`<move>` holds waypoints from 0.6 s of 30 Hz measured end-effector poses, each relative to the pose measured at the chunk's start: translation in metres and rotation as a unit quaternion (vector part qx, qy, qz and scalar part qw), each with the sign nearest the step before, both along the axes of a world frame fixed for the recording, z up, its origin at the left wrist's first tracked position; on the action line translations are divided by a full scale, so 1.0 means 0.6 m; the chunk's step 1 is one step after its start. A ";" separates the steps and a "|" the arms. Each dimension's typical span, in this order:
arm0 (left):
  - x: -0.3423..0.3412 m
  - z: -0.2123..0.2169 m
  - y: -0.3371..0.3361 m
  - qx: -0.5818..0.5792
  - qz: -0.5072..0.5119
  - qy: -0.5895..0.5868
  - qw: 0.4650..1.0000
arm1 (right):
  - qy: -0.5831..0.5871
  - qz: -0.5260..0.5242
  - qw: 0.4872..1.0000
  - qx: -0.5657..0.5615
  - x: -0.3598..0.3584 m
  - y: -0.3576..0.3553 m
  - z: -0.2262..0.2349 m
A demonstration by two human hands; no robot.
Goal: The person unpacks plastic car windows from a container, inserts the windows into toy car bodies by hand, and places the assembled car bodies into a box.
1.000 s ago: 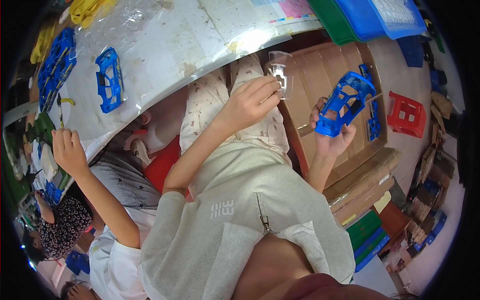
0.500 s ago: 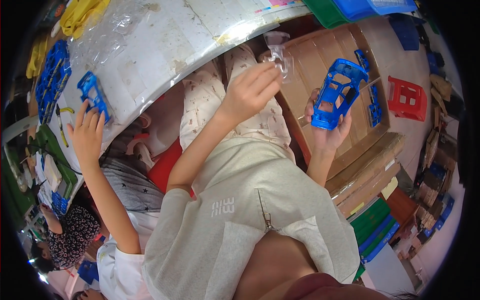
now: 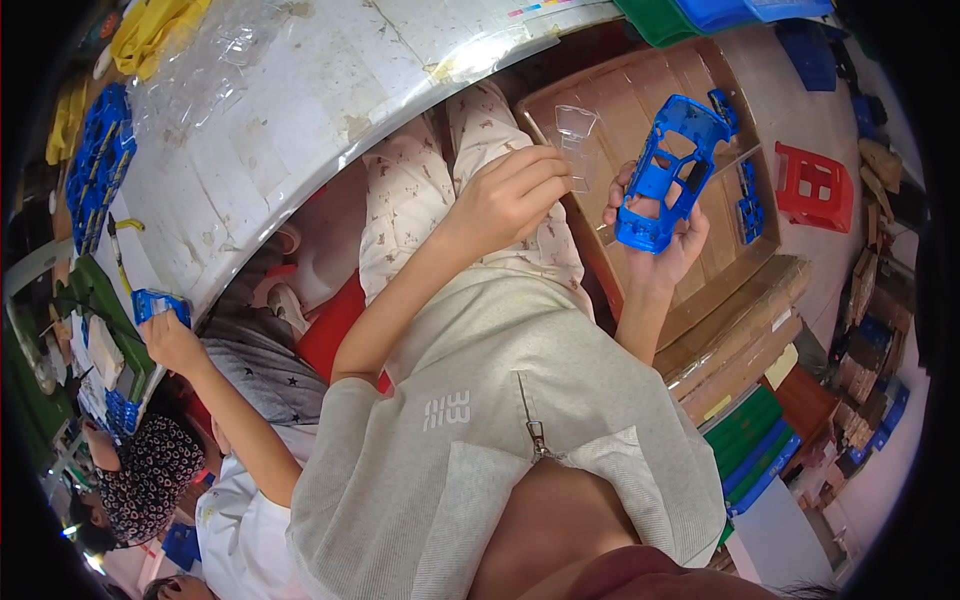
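My left hand [image 3: 512,198] is closed, pinching the lower end of a clear plastic window piece [image 3: 576,122] with a wide flared top. In my right hand [image 3: 668,247] rests a blue toy car body shell [image 3: 655,184], tilted, its window openings showing and the fingers wrapped round its lower end. The window piece is to the left of the shell, and the two are apart. Both hands are above a cardboard box [image 3: 690,315] beside my lap. Two blue car parts, an upper one [image 3: 722,112] and a lower one [image 3: 749,205], lie along the box's far right side.
A white worktable [image 3: 330,110] curves across the upper left. There, a co-worker's hand [image 3: 175,345] holds another blue shell [image 3: 160,304]. Blue parts [image 3: 100,160] and yellow material [image 3: 155,35] lie on the table's left side. A red stool [image 3: 812,188] stands right of the box.
The window piece has turned in my left hand and moved slightly right and down. The shell has tilted a little in my right hand. A co-worker has drawn another blue shell nearer.
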State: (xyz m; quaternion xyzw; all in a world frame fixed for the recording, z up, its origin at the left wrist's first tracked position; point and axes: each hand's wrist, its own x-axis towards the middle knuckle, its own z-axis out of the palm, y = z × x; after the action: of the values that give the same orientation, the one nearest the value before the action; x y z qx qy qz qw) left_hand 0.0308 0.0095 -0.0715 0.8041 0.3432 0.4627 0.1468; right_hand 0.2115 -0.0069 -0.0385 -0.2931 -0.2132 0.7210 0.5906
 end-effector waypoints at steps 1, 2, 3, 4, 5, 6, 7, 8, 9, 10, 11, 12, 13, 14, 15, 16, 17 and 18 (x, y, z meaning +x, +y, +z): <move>-0.002 0.002 0.000 0.004 0.000 0.001 1.000 | -0.001 0.000 1.000 -0.001 0.001 0.000 0.000; -0.004 0.004 -0.002 0.003 0.000 0.000 1.000 | -0.004 0.007 1.000 0.008 0.002 0.002 0.000; -0.006 0.007 -0.003 0.013 0.006 -0.010 1.000 | -0.009 0.011 1.000 0.019 0.002 0.002 -0.001; -0.008 0.011 -0.005 0.022 0.012 -0.021 0.999 | -0.010 0.009 1.000 0.019 0.002 0.003 -0.002; -0.011 0.015 -0.008 0.022 0.010 -0.022 0.999 | -0.020 0.013 0.999 0.021 0.001 0.003 -0.004; -0.011 0.021 -0.012 0.043 0.015 -0.039 0.998 | -0.029 0.017 0.999 0.023 0.002 0.003 -0.005; -0.011 0.027 -0.017 0.064 0.020 -0.056 0.996 | -0.045 0.012 0.999 0.008 0.002 0.001 -0.006; -0.009 0.035 -0.023 0.063 0.017 -0.058 0.996 | -0.060 0.008 0.998 -0.007 0.000 0.000 -0.007; -0.008 0.042 -0.030 0.081 0.009 -0.078 0.994 | -0.082 -0.022 0.996 -0.023 -0.014 0.004 -0.001; -0.006 0.047 -0.038 0.098 0.002 -0.097 0.990 | -0.069 0.000 0.998 -0.012 -0.013 0.003 -0.006; -0.004 0.050 -0.043 0.112 -0.012 -0.091 0.989 | -0.056 0.023 0.998 0.000 -0.012 0.001 -0.011; -0.001 0.049 -0.045 0.111 -0.013 -0.093 0.989 | -0.078 0.005 0.997 -0.006 -0.021 0.003 -0.013; 0.003 0.047 -0.047 0.119 -0.021 -0.077 0.990 | -0.079 0.003 0.997 -0.007 -0.027 0.003 -0.014; 0.005 0.046 -0.049 0.127 -0.029 -0.061 0.990 | -0.079 0.005 0.997 -0.003 -0.031 0.003 -0.015; 0.005 0.046 -0.049 0.127 -0.030 -0.062 0.990 | -0.079 0.009 0.997 0.000 -0.033 0.003 -0.015; 0.005 0.046 -0.049 0.115 -0.034 -0.054 0.991 | -0.089 0.036 0.995 0.032 -0.029 0.006 -0.018; 0.004 0.047 -0.049 0.103 -0.038 -0.045 0.993 | -0.090 0.036 0.995 0.031 -0.031 0.007 -0.017; 0.005 0.048 -0.049 0.102 -0.038 -0.046 0.993 | -0.142 0.019 0.989 0.031 -0.036 0.008 -0.015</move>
State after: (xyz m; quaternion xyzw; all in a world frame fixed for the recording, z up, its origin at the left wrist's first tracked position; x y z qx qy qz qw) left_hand 0.0337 -0.0201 -0.0427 0.8054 0.2561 0.5257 0.0971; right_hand 0.1898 -0.0023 -0.0472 -0.3701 -0.3228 0.6758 0.5496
